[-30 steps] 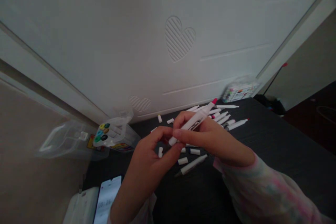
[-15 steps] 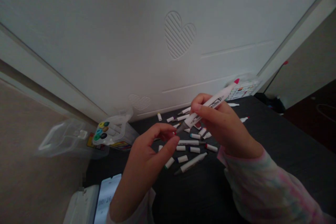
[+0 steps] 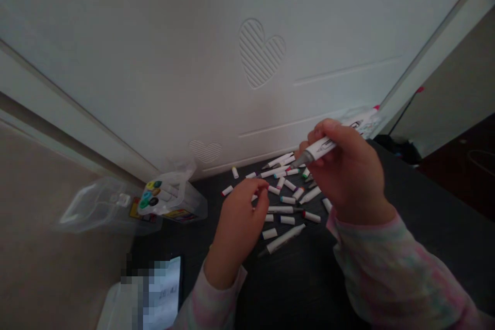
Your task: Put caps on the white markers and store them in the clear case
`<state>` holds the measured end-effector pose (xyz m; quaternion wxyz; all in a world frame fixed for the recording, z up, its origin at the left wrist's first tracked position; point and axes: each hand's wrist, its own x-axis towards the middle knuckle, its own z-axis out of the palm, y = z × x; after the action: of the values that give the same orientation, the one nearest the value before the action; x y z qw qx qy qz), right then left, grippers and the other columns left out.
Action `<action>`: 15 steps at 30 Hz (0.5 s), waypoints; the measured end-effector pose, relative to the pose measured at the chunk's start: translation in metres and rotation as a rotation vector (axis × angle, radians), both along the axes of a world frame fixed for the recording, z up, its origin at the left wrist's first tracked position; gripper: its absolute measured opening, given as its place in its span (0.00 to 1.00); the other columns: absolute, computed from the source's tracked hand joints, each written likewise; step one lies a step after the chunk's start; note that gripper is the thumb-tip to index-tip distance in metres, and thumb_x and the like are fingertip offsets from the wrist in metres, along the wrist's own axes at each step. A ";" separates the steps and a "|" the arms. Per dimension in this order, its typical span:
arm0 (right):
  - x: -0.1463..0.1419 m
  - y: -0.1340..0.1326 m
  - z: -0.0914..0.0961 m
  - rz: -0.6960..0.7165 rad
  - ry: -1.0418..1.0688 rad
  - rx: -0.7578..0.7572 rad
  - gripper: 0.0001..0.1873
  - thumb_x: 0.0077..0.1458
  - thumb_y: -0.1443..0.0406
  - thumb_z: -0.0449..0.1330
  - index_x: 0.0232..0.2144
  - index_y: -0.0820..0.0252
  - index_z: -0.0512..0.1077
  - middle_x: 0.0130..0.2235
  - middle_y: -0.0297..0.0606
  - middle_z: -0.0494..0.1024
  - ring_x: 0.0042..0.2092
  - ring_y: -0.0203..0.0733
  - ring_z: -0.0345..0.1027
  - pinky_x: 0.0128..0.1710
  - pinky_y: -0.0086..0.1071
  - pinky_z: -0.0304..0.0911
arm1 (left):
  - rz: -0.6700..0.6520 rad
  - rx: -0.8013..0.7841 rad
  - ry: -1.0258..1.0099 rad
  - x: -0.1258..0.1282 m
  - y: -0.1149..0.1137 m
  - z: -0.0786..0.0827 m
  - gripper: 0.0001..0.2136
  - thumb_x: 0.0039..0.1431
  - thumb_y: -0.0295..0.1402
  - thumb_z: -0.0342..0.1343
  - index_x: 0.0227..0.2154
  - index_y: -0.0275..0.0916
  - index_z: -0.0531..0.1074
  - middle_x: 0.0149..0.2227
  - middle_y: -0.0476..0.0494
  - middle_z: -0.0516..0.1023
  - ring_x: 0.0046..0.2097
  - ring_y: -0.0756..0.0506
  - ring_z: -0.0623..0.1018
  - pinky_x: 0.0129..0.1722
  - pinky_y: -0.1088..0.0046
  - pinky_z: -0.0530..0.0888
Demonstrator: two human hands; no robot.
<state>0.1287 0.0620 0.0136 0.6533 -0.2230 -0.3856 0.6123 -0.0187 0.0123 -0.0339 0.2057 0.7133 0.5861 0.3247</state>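
A white double-ended marker is gripped in my right hand, raised over the right side of the pile. Its grey collar and red nib slant down to the left; the far end has a pinkish-red tip. My left hand hovers low over the pile with curled fingers, thumb and index slightly apart. Beside its fingertips lies a white cap with a pink end; whether they touch it I cannot tell. Around them are loose caps, such as a red-ended one, and uncapped markers, such as a white one.
A clear case holding several capped markers stands at left, its transparent lid beside it. A lit phone lies at front left on the dark table. Behind rises a white panel with embossed hearts.
My right hand has turned and moved right with the marker, away from my left hand. My left hand has shifted slightly right, its fingers now by the pink-ended cap.
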 end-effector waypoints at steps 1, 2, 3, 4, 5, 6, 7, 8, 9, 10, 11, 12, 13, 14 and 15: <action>0.001 0.001 0.001 -0.004 0.007 -0.015 0.13 0.48 0.67 0.55 0.15 0.59 0.57 0.17 0.27 0.50 0.19 0.29 0.43 0.19 0.28 0.48 | -0.011 0.029 0.091 0.006 0.003 -0.008 0.10 0.56 0.28 0.44 0.38 0.37 0.69 0.39 0.44 0.74 0.42 0.46 0.72 0.44 0.68 0.67; 0.002 0.002 0.002 -0.004 0.007 -0.031 0.14 0.48 0.67 0.55 0.15 0.59 0.56 0.17 0.26 0.49 0.19 0.29 0.43 0.19 0.28 0.48 | -0.021 0.046 0.172 0.011 0.006 -0.017 0.12 0.55 0.26 0.43 0.39 0.37 0.68 0.41 0.43 0.73 0.45 0.45 0.70 0.46 0.66 0.66; 0.003 0.002 0.003 0.003 0.001 -0.050 0.14 0.48 0.66 0.55 0.16 0.58 0.56 0.17 0.26 0.49 0.18 0.29 0.43 0.19 0.28 0.49 | -0.041 0.052 0.245 0.016 0.008 -0.027 0.13 0.55 0.24 0.42 0.41 0.37 0.68 0.43 0.42 0.72 0.47 0.45 0.69 0.48 0.65 0.65; 0.004 0.002 0.004 0.012 -0.006 -0.064 0.14 0.48 0.64 0.55 0.16 0.58 0.56 0.17 0.26 0.48 0.18 0.29 0.43 0.19 0.28 0.50 | -0.055 0.054 0.309 0.021 0.011 -0.036 0.15 0.54 0.23 0.42 0.43 0.36 0.67 0.46 0.41 0.71 0.49 0.45 0.68 0.49 0.64 0.64; 0.004 0.003 0.004 0.021 -0.013 -0.076 0.14 0.48 0.64 0.55 0.16 0.58 0.56 0.16 0.26 0.47 0.18 0.29 0.43 0.19 0.28 0.50 | -0.076 0.041 0.370 0.024 0.013 -0.046 0.17 0.54 0.23 0.42 0.46 0.36 0.65 0.49 0.41 0.69 0.51 0.44 0.66 0.51 0.64 0.63; 0.004 0.003 0.004 0.032 -0.016 -0.084 0.14 0.48 0.63 0.55 0.16 0.58 0.56 0.16 0.26 0.47 0.18 0.29 0.43 0.20 0.28 0.51 | -0.086 0.025 0.424 0.027 0.014 -0.054 0.18 0.54 0.22 0.41 0.47 0.35 0.64 0.51 0.40 0.67 0.53 0.44 0.64 0.51 0.64 0.63; 0.004 0.003 0.005 0.040 -0.015 -0.090 0.13 0.48 0.63 0.55 0.17 0.58 0.57 0.16 0.26 0.47 0.18 0.29 0.43 0.20 0.28 0.51 | -0.096 0.004 0.470 0.028 0.015 -0.062 0.19 0.54 0.22 0.41 0.49 0.35 0.63 0.52 0.40 0.65 0.54 0.44 0.63 0.51 0.63 0.62; 0.004 0.003 0.005 0.048 -0.011 -0.094 0.13 0.48 0.63 0.54 0.17 0.58 0.57 0.16 0.25 0.47 0.18 0.29 0.43 0.20 0.27 0.51 | -0.112 -0.011 0.509 0.029 0.016 -0.068 0.19 0.54 0.22 0.41 0.49 0.36 0.62 0.53 0.41 0.65 0.55 0.43 0.62 0.51 0.63 0.62; 0.004 0.003 0.004 0.054 -0.004 -0.098 0.13 0.48 0.63 0.54 0.17 0.59 0.58 0.16 0.26 0.47 0.18 0.29 0.44 0.20 0.27 0.51 | -0.120 -0.015 0.539 0.029 0.017 -0.073 0.19 0.55 0.22 0.41 0.50 0.36 0.62 0.53 0.41 0.64 0.55 0.43 0.62 0.51 0.63 0.62; 0.005 0.003 0.004 0.059 0.006 -0.100 0.12 0.48 0.64 0.54 0.17 0.59 0.58 0.16 0.26 0.48 0.18 0.28 0.44 0.20 0.27 0.51 | -0.122 -0.012 0.563 0.028 0.017 -0.076 0.19 0.55 0.23 0.41 0.50 0.37 0.61 0.53 0.42 0.64 0.55 0.43 0.62 0.51 0.62 0.62; 0.005 0.003 0.004 0.064 0.019 -0.103 0.12 0.48 0.64 0.54 0.16 0.59 0.58 0.15 0.26 0.48 0.18 0.28 0.44 0.20 0.27 0.51 | -0.120 -0.002 0.582 0.028 0.017 -0.077 0.19 0.56 0.23 0.40 0.50 0.37 0.61 0.53 0.42 0.65 0.54 0.43 0.62 0.51 0.62 0.62; 0.005 0.004 0.004 0.066 0.033 -0.106 0.12 0.48 0.65 0.54 0.16 0.59 0.58 0.15 0.26 0.48 0.18 0.28 0.44 0.19 0.26 0.50 | -0.113 0.012 0.597 0.027 0.017 -0.077 0.18 0.57 0.24 0.40 0.49 0.38 0.62 0.52 0.43 0.66 0.54 0.42 0.62 0.50 0.62 0.62; 0.005 0.004 0.004 0.067 0.044 -0.109 0.12 0.48 0.65 0.54 0.16 0.60 0.58 0.15 0.26 0.48 0.18 0.28 0.44 0.19 0.26 0.49 | -0.105 0.023 0.608 0.026 0.017 -0.076 0.17 0.57 0.24 0.40 0.48 0.38 0.63 0.50 0.42 0.67 0.53 0.42 0.63 0.49 0.62 0.62; 0.005 0.005 0.004 0.068 0.053 -0.111 0.12 0.47 0.65 0.54 0.16 0.60 0.59 0.15 0.26 0.48 0.18 0.28 0.44 0.19 0.26 0.49 | -0.098 0.029 0.620 0.026 0.017 -0.075 0.16 0.57 0.25 0.40 0.47 0.38 0.64 0.48 0.42 0.68 0.51 0.42 0.64 0.47 0.62 0.63; 0.005 0.005 0.004 0.071 0.057 -0.115 0.11 0.47 0.65 0.54 0.16 0.60 0.59 0.15 0.26 0.48 0.18 0.28 0.44 0.19 0.25 0.48 | -0.093 0.026 0.631 0.025 0.016 -0.073 0.15 0.57 0.25 0.40 0.45 0.39 0.65 0.46 0.43 0.70 0.49 0.41 0.64 0.46 0.62 0.63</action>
<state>0.1341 0.0669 0.0173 0.6281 -0.2287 -0.3387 0.6621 0.0066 0.0288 -0.1068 0.0190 0.8074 0.5836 0.0850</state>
